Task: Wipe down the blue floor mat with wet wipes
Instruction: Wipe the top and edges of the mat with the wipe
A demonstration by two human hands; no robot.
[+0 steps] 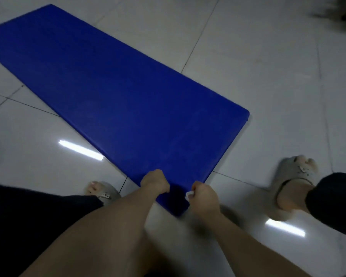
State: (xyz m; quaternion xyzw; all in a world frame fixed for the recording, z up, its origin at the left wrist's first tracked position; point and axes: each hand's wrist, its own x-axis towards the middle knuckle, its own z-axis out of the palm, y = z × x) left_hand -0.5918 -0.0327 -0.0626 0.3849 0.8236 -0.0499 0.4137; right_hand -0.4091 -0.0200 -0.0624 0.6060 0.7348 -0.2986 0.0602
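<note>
White tile floor [248, 56]; blue floor mat [112, 92] lying flat on it. At its near corner: our left hand [155, 181], fingers curled on the mat's edge; our right hand [203, 196], fingers closed on a wet wipe [188, 194] (barely showing). We judge wiping hardly started, nearly all left.

Head-worn, looking forward and down at the tiled floor [248, 56]. Close above left hand [155, 180] and right hand [203, 195], with blue floor mat [118, 92] running away to upper left.
</note>
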